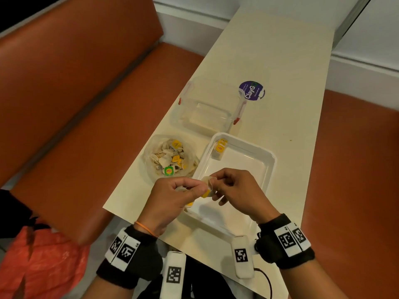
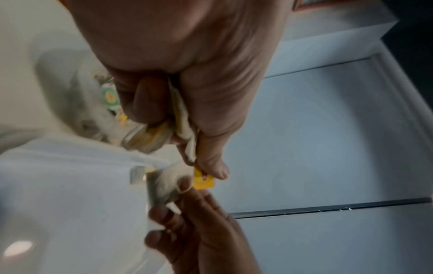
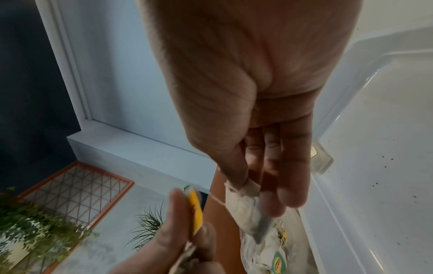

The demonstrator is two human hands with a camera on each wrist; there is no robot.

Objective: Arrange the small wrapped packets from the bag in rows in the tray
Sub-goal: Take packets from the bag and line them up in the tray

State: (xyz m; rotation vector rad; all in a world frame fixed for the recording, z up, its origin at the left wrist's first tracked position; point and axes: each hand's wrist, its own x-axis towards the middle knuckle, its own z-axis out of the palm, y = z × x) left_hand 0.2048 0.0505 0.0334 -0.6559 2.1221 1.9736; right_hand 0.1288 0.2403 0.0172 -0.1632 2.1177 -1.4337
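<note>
Closest up, bottom centre, the left hand was curled round a bunch of spare packets and pinching a yellow tag, I'd guess so it needn't dip into the bag at centre left for each one. Just right of it, the right hand pinched one white packet between thumb and fingertip, other fingers loose, probably teasing its string free over the near end of the tray. Only a short stack of placed packets stood in the tray's upper left corner, likely starting row one.
</note>
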